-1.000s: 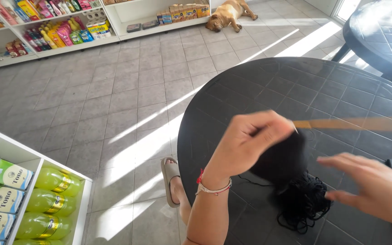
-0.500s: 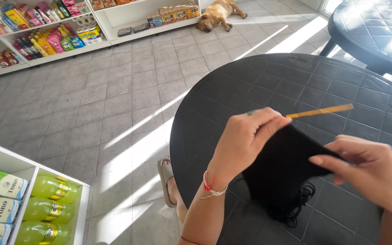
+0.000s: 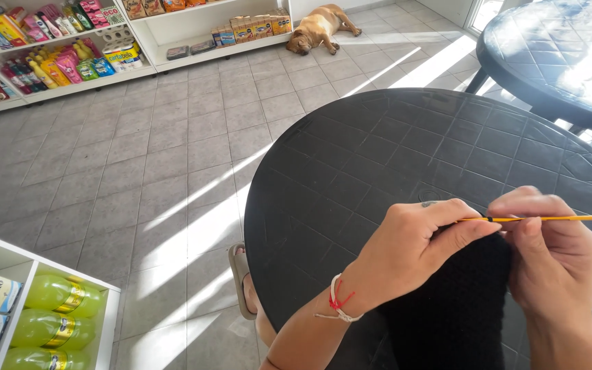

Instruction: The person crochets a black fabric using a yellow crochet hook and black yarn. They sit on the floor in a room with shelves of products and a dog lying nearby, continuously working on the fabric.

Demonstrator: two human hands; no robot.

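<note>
Where the head camera looks down over the round black surface (image 3: 392, 157), both hands meet near its close edge. The left hand (image 3: 412, 250) comes in from below, a red and white string bracelet (image 3: 338, 305) on its wrist, and its thumb and forefinger are pressed together on the top edge of a piece of black crocheted fabric (image 3: 453, 308), which hangs down between the two hands and over the surface. The right hand (image 3: 549, 253) is just beside the left, its fingers (image 3: 525, 226) pinching a thin yellow crochet hook (image 3: 556, 218) that lies level and runs off toward the right edge of the view; the hook's tip sits at the point where the two hands touch. Below the surface's edge, a foot in a sandal (image 3: 241, 281) rests on the grey tiled floor (image 3: 138, 157). Well apart, a tan dog (image 3: 320, 26) lies stretched out by the white shelves (image 3: 173, 38) of packaged goods along the far wall. A nearer shelf (image 3: 35, 301) at the lower left holds green bottles (image 3: 53, 312). A second dark table (image 3: 549, 55) stands at the upper right in sunlight.
</note>
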